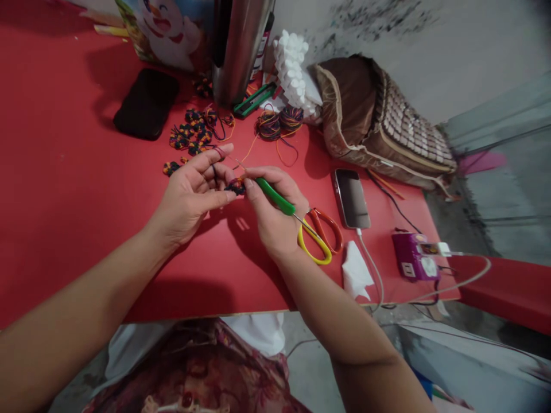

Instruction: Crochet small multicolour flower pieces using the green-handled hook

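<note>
The left hand (185, 192) is pinching a small, bumpy, dark-and-orange yarn piece (235, 187) above the flat red table (64, 178), its pointer finger reaching out with a strand (220, 152) looping round it, while the right hand (279, 209) is curling snugly round a smooth green tool (276, 197), likely a hook. A stitch seems to be forming, and the next move is probably calling for gentle pulling. Beyond, round, stringy yarn balls (268, 125) are lying.
</note>
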A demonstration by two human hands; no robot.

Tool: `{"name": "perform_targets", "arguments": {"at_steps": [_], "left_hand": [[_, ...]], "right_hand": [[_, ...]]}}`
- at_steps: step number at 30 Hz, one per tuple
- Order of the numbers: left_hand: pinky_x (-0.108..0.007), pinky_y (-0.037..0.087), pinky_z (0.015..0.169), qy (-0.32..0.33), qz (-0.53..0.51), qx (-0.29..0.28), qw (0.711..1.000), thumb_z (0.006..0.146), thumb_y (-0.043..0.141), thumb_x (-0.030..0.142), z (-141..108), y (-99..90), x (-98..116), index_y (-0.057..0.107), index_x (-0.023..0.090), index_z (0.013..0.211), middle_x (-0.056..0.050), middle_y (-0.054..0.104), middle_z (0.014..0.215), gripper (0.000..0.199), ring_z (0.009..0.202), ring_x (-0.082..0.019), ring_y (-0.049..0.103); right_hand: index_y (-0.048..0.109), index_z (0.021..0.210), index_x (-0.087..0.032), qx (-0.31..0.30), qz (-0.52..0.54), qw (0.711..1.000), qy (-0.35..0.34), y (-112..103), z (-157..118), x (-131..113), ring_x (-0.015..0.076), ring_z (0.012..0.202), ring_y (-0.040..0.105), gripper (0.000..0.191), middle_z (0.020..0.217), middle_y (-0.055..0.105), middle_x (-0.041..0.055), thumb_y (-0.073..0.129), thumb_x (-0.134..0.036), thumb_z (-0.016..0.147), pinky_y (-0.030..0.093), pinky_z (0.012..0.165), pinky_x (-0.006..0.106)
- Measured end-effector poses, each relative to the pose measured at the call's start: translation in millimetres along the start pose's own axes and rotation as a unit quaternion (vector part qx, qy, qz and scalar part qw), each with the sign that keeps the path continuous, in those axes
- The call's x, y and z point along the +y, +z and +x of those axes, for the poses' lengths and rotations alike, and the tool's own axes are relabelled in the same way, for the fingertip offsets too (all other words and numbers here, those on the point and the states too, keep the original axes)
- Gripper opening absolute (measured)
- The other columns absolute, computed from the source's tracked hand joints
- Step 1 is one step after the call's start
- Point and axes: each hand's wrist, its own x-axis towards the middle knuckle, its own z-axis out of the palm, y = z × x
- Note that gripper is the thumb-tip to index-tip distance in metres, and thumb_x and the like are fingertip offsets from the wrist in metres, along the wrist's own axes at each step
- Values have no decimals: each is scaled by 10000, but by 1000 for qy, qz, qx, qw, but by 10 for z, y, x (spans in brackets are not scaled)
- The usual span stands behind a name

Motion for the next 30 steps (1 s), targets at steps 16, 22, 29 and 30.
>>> {"name": "perform_targets", "arguments": {"at_steps": [16,22,29,30], "left_hand": [[-327,665,850,-101,-81,15,991,778,945,94,74,-121,29,910,235,1156,-39,830,1014,405,961,-209,770],[-326,665,898,-85,-66,14,994,801,955,94,70,-81,-6,856,217,1186,-32,810,1000,416,977,-203,795],[-288,649,817,-1,4,37,999,742,923,31,5,23,4,834,212,1210,7,759,924,510,864,-159,726],[-274,647,820,-2,4,37,999,715,923,16,0,34,14,836,208,1200,8,761,929,529,873,-154,725]], "right_hand": [[880,1114,-320,-57,72,995,27,17,-26,-64,212,1094,875,100,1150,924,8,895,-300,1017,733,1054,393],[877,1114,-317,-64,66,995,32,27,-26,-67,234,1115,880,112,1169,933,20,889,-365,1013,739,1085,427],[823,992,-298,-47,47,997,48,38,8,-103,184,919,817,111,1001,876,-7,916,-357,979,712,922,357],[811,985,-295,-42,53,997,43,44,8,-96,176,908,805,105,977,858,-12,905,-343,985,699,903,343]]}}
